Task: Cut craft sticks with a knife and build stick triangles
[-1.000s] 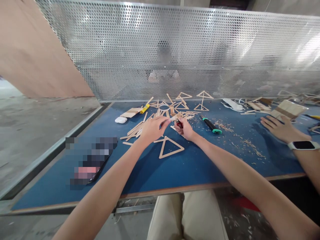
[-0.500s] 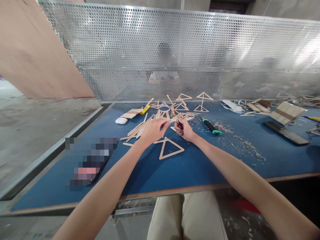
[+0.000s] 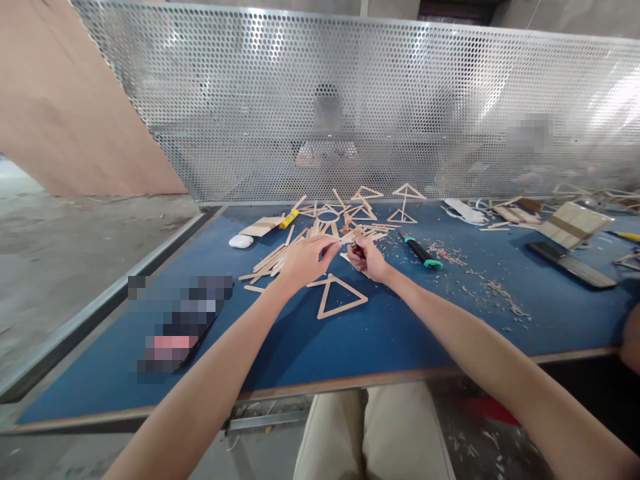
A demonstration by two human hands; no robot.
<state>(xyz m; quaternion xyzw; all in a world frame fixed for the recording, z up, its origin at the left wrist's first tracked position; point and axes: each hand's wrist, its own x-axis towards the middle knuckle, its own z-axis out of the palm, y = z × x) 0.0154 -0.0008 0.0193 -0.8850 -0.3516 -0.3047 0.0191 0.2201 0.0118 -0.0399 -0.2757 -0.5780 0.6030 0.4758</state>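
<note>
My left hand (image 3: 305,259) pinches a flat wooden craft stick (image 3: 349,236) above the blue table (image 3: 300,347). My right hand (image 3: 371,259) is closed around a small red-handled cutter (image 3: 357,248), its tip at the stick's end. Just in front of both hands lies a triangle of glued sticks (image 3: 339,294). Behind the hands is a heap of loose sticks (image 3: 280,257) and several more stick triangles (image 3: 407,193).
A black and green utility knife (image 3: 421,252) lies right of my hands, with wood shavings (image 3: 493,290) beyond. A white earbud case (image 3: 241,241), a yellow glue tube (image 3: 289,218), a blurred dark phone (image 3: 183,323), a stick bundle (image 3: 573,223) and a perforated metal screen (image 3: 350,107) surround them.
A co-worker's hand with a watch at the right has pulled away, uncovering a black flat object. My own hands have barely moved.
</note>
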